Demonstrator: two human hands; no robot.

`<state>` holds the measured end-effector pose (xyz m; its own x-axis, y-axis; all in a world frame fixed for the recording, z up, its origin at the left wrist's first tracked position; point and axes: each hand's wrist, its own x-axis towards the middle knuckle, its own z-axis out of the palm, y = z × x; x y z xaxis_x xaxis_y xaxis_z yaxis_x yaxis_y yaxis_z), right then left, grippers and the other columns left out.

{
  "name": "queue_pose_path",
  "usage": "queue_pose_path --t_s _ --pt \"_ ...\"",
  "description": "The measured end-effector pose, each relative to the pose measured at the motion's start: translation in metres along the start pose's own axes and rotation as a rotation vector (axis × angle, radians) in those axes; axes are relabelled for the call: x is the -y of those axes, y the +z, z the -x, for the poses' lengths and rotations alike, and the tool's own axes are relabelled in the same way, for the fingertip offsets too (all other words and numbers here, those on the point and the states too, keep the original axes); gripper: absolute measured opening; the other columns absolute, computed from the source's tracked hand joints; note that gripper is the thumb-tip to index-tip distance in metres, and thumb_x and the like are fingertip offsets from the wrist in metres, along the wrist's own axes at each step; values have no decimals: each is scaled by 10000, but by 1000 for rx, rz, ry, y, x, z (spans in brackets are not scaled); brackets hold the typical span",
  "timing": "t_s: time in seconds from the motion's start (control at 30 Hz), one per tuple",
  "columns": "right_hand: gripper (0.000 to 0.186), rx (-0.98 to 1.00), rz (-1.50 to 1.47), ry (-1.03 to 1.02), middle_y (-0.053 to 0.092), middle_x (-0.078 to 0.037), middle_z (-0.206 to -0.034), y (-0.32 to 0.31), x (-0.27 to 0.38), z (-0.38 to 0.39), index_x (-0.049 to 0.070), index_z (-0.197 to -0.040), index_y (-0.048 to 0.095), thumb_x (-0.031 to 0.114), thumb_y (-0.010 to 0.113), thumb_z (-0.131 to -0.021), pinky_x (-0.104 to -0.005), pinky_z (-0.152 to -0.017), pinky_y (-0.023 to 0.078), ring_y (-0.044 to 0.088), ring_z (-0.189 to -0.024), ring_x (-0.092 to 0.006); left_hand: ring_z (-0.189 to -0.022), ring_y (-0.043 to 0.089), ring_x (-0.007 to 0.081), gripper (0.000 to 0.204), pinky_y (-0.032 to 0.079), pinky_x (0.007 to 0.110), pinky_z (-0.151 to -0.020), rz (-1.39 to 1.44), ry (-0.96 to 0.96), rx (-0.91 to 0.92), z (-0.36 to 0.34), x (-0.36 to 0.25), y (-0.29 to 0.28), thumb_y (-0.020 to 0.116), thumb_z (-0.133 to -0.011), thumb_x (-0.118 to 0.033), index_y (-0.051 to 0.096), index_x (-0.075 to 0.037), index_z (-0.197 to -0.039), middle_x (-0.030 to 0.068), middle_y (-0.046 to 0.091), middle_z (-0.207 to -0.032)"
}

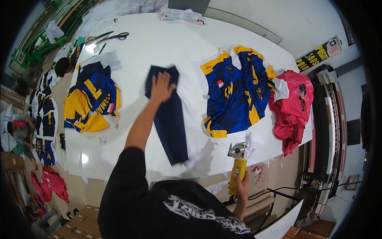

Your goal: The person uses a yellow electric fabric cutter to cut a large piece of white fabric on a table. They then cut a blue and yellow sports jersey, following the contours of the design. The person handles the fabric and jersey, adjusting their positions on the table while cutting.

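My left hand [161, 87] rests with fingers spread on the upper part of a long navy cloth piece [169, 133], which lies over white material on the white table [179, 36]. My right hand [241, 184] grips a yellow electric rotary cutter [238, 168] at the table's near edge, its round metal blade head upward. To the right of the navy piece lie blue and yellow printed jersey pieces [234, 95], with pink fabric [290, 111] beside them. At left sits a heap of blue and yellow pieces [89, 103].
Large scissors [115, 36] lie at the back left, white bundled material [181, 15] at the back edge. Printed garments [45, 145] and co-workers [18, 129] are on the floor at left, cardboard boxes [81, 223] at lower left. Long rolls and rails [330, 119] line the right wall.
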<state>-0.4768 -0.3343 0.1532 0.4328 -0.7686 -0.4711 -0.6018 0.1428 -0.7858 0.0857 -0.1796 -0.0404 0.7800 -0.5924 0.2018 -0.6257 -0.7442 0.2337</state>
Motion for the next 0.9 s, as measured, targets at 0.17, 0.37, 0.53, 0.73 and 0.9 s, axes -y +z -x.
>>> queue_pose_path --t_s 0.17,0.37,0.53,0.73,0.9 --pt "495 36 37 -33 647 -146 -1061 20 7 -4 -34 -1336 510 169 712 -931 -366 -725 572 664 -822 -220 -1587 171 494 795 90 690 -1251 -50 -482 -4 -57 107 -44 440 -1055 -559 356 -7 -1620 255 261 -1708" --pt "544 96 196 -124 696 -189 -1040 60 14 -18 -44 -1350 510 199 735 -920 -402 -769 581 705 -844 -276 -1584 145 518 1102 112 704 -1236 100 -232 184 88 10 -48 581 -904 -763 246 -40 -1667 287 160 -1725" --pt "593 241 332 -343 730 -256 -1059 116 34 -49 -50 -1343 518 246 759 -889 -443 -805 577 744 -917 -351 -1613 74 468 1185 83 726 -1230 59 -251 318 174 -12 -62 696 -820 -756 221 -98 -1684 251 104 -1747" --pt "639 305 477 -556 724 -319 -1034 195 71 -62 -48 -1349 488 324 729 -889 -492 -849 569 724 -971 -483 -1629 50 417 1277 100 705 -1247 77 -201 514 248 9 -98 845 -719 -677 186 -196 -1700 184 61 -1769" --pt "665 395 513 -477 716 -336 -1046 220 70 -70 -52 -1343 478 354 727 -879 -506 -862 564 718 -980 -492 -1632 44 408 1287 121 694 -1257 68 -190 592 277 19 -116 904 -674 -618 196 -286 -1697 129 44 -1780"
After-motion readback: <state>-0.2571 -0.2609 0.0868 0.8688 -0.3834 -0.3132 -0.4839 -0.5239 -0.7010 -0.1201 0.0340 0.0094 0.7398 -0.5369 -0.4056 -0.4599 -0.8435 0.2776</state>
